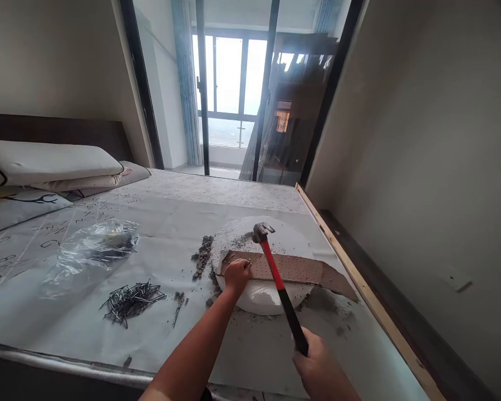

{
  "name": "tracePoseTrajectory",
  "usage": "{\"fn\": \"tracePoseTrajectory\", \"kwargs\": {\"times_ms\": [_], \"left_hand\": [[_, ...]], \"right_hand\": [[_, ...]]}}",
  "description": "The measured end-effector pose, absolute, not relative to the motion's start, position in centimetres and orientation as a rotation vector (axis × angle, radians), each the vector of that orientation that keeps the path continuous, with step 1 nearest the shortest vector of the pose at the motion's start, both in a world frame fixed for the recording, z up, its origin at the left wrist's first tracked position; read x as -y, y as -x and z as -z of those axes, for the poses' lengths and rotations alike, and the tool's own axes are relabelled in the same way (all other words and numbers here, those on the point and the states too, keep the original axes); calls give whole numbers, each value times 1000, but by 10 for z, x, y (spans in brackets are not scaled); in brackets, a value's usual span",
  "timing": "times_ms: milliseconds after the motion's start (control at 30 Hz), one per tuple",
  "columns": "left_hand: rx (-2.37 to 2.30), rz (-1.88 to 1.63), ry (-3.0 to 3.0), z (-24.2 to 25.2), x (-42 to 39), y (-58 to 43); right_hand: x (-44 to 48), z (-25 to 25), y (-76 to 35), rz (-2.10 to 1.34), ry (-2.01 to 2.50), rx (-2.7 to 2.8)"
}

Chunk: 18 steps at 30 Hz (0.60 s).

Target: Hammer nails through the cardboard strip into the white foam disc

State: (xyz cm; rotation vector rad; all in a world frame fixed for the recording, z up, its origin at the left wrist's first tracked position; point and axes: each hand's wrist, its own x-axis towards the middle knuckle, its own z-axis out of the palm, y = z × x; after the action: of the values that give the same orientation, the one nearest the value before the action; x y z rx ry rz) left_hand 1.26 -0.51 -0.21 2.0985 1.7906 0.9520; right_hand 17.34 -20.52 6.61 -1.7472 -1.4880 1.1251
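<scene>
My right hand is wrapped round the black grip of a claw hammer with a red and black handle. Its metal head is raised over a brown strip dotted with small holes or nail points. The strip looks like cardboard or thin board and lies across a round white slab. Near the strip's left end, my left hand is closed in a pinch on what looks like a nail, mostly hidden by the fingers. A pile of loose nails lies to the left on the sheet.
Grey crumbled debris lies beside the slab. A clear plastic bag with dark contents rests farther left on the covered bed. Pillows are at the back left. A wooden rail borders the right edge, near the wall.
</scene>
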Motion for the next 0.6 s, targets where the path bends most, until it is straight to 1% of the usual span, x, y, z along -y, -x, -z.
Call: {"fn": "tracePoseTrajectory", "kwargs": {"times_ms": [100, 233, 400, 600], "left_hand": [[-1807, -935, -2081, 0, 6, -13], [-1799, -899, -2080, 0, 6, -13], [-1827, -918, -2102, 3, 5, -13], [-1801, -916, -2145, 5, 4, -12]], "right_hand": [[202, -60, -173, -1138, 1735, 1540], [205, -65, -173, -1114, 1658, 1551], [205, -63, -170, -1128, 1737, 1513], [205, -63, -171, -1104, 1641, 1545]]}}
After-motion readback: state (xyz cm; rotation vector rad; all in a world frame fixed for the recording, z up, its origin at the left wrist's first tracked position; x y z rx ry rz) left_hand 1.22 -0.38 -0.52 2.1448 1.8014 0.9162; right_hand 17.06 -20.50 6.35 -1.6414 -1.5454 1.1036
